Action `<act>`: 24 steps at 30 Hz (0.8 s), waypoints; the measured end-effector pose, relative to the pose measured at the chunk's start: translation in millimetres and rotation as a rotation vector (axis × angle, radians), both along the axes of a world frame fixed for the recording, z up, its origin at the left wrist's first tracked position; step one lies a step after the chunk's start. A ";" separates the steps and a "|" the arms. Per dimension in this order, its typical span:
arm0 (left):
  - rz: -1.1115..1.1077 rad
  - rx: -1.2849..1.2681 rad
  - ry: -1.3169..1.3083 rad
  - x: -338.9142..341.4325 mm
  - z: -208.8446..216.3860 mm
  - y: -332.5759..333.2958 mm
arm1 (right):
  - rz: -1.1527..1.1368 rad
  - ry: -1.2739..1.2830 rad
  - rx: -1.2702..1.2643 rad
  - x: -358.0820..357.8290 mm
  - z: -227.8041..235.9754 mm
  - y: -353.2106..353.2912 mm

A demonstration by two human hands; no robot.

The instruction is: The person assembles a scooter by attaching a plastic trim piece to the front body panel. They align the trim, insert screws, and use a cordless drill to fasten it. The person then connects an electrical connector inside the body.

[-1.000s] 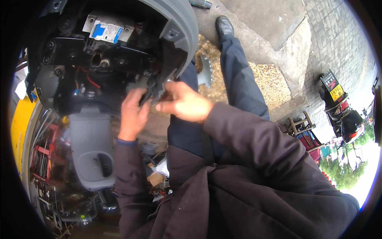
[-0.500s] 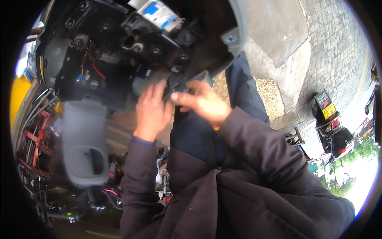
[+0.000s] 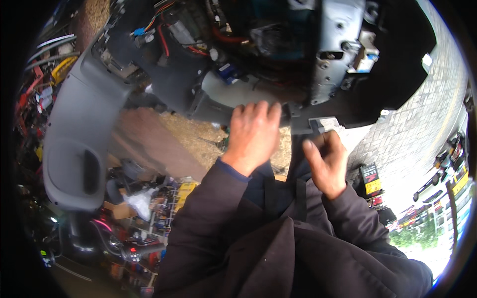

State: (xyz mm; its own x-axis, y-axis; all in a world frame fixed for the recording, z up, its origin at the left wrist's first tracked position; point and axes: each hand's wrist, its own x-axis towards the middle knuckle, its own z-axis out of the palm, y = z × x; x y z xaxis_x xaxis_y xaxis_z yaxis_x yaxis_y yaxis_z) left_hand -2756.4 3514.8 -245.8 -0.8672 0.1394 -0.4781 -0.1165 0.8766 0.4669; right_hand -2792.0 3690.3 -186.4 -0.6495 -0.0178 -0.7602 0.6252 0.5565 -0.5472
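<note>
A large dark grey plastic scooter body shell (image 3: 218, 110) fills the upper part of the view, its hollow inner side showing. My left hand (image 3: 253, 136) is closed over the shell's near edge, fingers bent over the rim and their tips partly hidden. To the right, my right hand (image 3: 325, 164) is held just below that edge, close to a small tab (image 3: 315, 125). Its thumb stands apart from the curled fingers, and no object shows between them. A silver metal bracket (image 3: 338, 49) sits inside the shell, with red cables (image 3: 163, 40) and a blue connector (image 3: 139, 32) farther left.
A grey plastic panel with an oval recess (image 3: 74, 144) extends down the left side. Assorted parts and a white plastic bag (image 3: 139, 203) lie at lower left, near a handlebar grip (image 3: 149, 250). Grey paving (image 3: 397, 144) and parked vehicles (image 3: 444, 174) appear on the right.
The view has shifted, and the shell appears turned, showing more of its inside. My hands, close together before, are now apart, the right farther right with its thumb pointing upward.
</note>
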 end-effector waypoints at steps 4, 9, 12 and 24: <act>0.055 0.030 -0.060 18.0 -12.0 6.0 | 0.456 0.266 -0.158 -34.7 7.5 -33.9; 0.357 0.400 -0.126 28.1 -23.0 10.7 | 1.000 0.229 -0.207 -55.5 -55.2 -129.2; 0.131 0.412 -0.280 25.4 -17.0 8.8 | 1.331 -0.146 -0.231 -62.3 -88.9 -170.5; 1.546 0.409 0.528 89.6 6.6 27.9 | 1.178 -0.415 -0.349 -53.8 -85.9 -177.4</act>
